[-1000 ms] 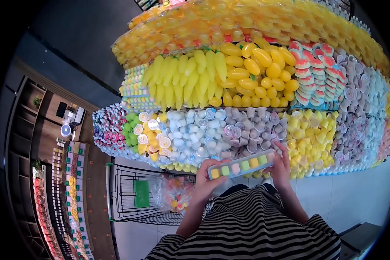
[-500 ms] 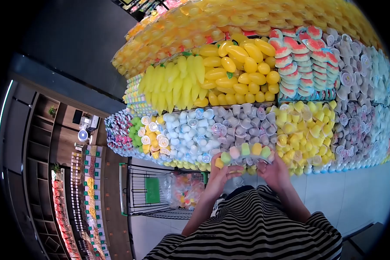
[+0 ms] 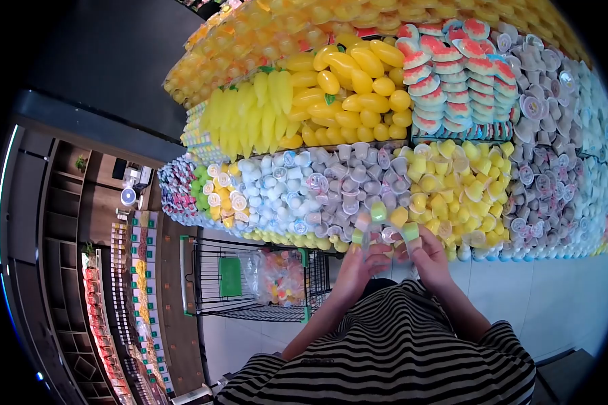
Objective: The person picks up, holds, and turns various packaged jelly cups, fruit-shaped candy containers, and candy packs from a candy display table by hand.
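A strip of small jelly cups (image 3: pixel 379 212) in green, pink and orange is bent into an arch between my two hands. My left hand (image 3: pixel 359 268) grips its left end, fingers curled around the cups there. At the other end, my right hand (image 3: pixel 427 258) pinches the strip beside a green cup. Just beyond the strip lie loose grey-lilac jelly cups (image 3: pixel 350 177) and yellow jelly cups (image 3: pixel 459 185) in the display. My fingertips partly hide the end cups.
Behind these are yellow mango-shaped packs (image 3: pixel 358 74), long yellow-green packs (image 3: pixel 250 111) and red-and-white packs (image 3: pixel 456 74). A shopping cart (image 3: pixel 203 270) holding a clear bag of colourful sweets (image 3: pixel 282 277) stands at my left. Farther left are shelves (image 3: pixel 67 270).
My hands have come closer together, bending the jelly cup strip from a shallow curve into a tighter arch. The view has shifted slightly, so the display sits higher and more to the left.
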`<act>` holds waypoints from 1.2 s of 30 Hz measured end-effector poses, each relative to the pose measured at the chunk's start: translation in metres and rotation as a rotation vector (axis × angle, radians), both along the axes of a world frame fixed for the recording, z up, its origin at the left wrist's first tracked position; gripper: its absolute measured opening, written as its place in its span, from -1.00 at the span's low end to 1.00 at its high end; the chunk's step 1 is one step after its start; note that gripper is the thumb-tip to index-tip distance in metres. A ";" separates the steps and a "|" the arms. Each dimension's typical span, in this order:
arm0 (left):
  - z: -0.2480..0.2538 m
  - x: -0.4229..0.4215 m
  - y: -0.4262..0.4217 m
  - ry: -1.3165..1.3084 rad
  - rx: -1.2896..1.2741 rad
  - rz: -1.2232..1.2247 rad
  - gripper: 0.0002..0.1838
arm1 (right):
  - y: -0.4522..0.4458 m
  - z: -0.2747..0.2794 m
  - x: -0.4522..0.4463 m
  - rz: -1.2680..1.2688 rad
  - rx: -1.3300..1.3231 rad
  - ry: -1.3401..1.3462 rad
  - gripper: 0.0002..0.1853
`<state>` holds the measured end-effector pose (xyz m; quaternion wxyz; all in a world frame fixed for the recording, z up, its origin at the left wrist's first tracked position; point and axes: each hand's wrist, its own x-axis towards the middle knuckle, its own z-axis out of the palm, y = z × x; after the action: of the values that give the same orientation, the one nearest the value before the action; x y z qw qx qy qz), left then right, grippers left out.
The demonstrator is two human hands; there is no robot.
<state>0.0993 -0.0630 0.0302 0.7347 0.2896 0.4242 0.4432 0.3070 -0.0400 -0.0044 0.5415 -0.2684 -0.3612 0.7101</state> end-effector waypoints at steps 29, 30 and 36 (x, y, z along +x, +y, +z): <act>0.034 0.007 0.032 0.867 0.721 -0.055 -0.53 | 0.021 0.019 0.012 -0.079 0.306 -0.732 -0.70; 0.032 0.007 0.031 0.883 0.719 -0.076 -0.52 | 0.022 0.024 0.012 -0.024 0.318 -0.766 -0.70; 0.029 0.009 0.030 0.836 0.611 -0.100 -0.56 | 0.027 0.018 0.012 0.081 0.312 -0.846 -0.67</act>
<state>0.1085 -0.0327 0.0594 0.4048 0.6630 0.5184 0.3576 0.3188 -0.0130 0.0140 0.3518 -0.4358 -0.6638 0.4957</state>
